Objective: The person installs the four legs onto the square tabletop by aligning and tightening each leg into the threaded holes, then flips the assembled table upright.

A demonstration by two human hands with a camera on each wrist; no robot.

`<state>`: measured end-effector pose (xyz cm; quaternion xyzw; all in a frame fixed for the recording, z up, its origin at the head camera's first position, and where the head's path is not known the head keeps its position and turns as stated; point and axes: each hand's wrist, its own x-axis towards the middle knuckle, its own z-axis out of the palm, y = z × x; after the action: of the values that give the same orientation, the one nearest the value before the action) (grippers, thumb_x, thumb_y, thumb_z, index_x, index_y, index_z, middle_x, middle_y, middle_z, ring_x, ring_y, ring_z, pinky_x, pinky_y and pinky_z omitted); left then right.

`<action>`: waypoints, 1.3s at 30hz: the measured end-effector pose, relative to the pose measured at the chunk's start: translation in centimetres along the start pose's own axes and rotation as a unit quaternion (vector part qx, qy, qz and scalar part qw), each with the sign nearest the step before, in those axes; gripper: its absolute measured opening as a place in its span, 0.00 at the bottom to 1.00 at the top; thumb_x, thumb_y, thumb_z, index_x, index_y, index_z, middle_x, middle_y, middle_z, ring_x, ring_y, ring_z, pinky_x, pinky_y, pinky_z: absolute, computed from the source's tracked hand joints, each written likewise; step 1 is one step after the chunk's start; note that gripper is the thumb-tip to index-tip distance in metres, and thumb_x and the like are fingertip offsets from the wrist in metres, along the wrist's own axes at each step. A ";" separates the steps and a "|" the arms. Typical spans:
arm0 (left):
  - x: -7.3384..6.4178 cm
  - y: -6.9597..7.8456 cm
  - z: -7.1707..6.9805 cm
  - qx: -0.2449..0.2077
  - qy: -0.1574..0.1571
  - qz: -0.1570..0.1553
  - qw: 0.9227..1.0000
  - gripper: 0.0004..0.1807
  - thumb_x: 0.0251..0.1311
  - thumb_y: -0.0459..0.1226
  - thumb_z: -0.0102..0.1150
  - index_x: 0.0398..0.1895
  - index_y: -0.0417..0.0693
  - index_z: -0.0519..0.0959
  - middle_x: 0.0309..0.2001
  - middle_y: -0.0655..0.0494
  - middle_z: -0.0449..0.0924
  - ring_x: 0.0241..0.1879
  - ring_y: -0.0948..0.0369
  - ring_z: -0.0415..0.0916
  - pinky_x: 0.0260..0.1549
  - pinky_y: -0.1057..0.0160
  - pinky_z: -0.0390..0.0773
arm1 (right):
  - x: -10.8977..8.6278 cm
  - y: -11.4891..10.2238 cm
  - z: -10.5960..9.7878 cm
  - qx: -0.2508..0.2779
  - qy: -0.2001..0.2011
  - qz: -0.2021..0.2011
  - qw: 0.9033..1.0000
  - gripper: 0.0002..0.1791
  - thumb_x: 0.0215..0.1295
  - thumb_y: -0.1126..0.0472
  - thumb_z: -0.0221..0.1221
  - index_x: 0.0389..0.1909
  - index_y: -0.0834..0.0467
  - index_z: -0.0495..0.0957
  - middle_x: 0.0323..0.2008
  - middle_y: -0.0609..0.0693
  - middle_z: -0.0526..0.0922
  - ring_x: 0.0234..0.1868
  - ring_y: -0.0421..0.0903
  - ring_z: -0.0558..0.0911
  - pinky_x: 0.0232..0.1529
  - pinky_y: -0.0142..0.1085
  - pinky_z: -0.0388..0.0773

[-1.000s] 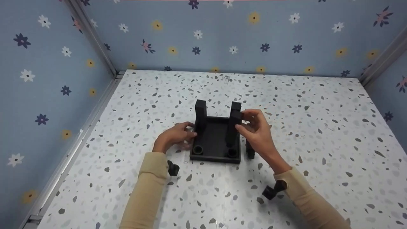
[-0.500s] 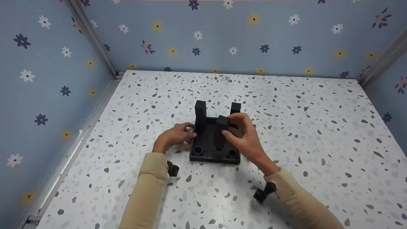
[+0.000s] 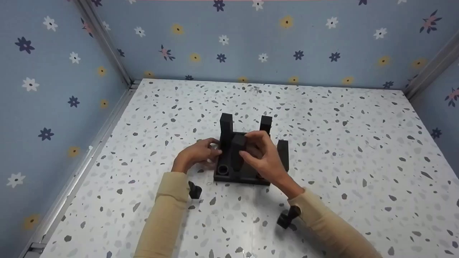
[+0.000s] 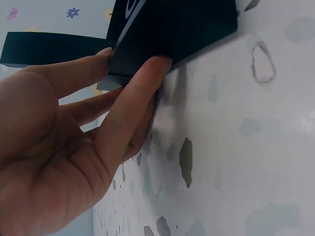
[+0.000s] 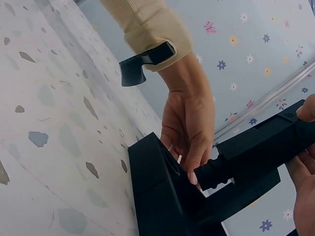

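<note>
A shallow black square tabletop [image 3: 245, 180] lies underside up, with a table leg [image 3: 226, 125] standing at its far left corner and another leg [image 3: 265, 123] at its far right. My left hand [image 3: 197, 152] grips the left edge between thumb and fingers, as the left wrist view shows. My right hand [image 3: 265, 157] pinches a square black leg [image 3: 237, 147] by its upper end, tilted over the tabletop. In the right wrist view its threaded end [image 5: 214, 174] points toward the near left socket [image 3: 223, 169]. My right hand hides most of the near right corner.
One more black leg [image 3: 283, 152] is just right of the tabletop, partly behind my right hand. The speckled white table [image 3: 351, 143] is bounded by blue flowered panels [image 3: 251, 39] at the back and sides. Black camera mounts [image 3: 287, 217] sit on both wrists.
My right hand has carried the leg leftward across the tabletop, from its right side toward the left. The leg at the right has come into fuller view. My left hand has stayed in place.
</note>
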<state>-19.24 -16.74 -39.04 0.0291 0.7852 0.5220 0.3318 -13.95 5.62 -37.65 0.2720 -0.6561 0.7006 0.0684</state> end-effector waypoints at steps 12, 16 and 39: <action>5.3 -3.8 -0.2 -0.003 0.051 -0.043 0.998 0.25 0.67 0.38 0.53 0.66 0.54 0.65 0.51 0.48 0.75 0.45 0.56 0.78 0.40 0.61 0.81 | 0.1 6.1 0.1 0.058 -0.041 0.024 0.997 0.24 0.56 0.75 0.62 0.53 0.67 0.65 0.51 0.61 0.72 0.53 0.53 0.78 0.58 0.43 0.76; 5.1 -3.8 -0.2 -0.003 0.050 -0.037 0.998 0.24 0.67 0.37 0.52 0.66 0.54 0.65 0.48 0.49 0.76 0.44 0.57 0.78 0.40 0.62 0.80 | 0.2 6.2 0.6 0.056 -0.039 0.029 0.997 0.24 0.56 0.77 0.62 0.53 0.68 0.65 0.52 0.61 0.72 0.54 0.54 0.77 0.58 0.43 0.75; 5.1 -3.8 -0.2 -0.019 0.053 -0.021 0.998 0.31 0.57 0.26 0.53 0.65 0.48 0.66 0.44 0.47 0.76 0.36 0.58 0.77 0.36 0.62 0.81 | 0.1 5.4 2.2 0.028 -0.058 0.010 0.998 0.23 0.54 0.79 0.61 0.50 0.72 0.65 0.48 0.64 0.73 0.51 0.49 0.78 0.55 0.44 0.78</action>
<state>-22.13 -16.61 -44.72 -0.0208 0.7920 0.5306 0.3012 -15.85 2.80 -42.34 0.3078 -0.6415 0.7025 0.0158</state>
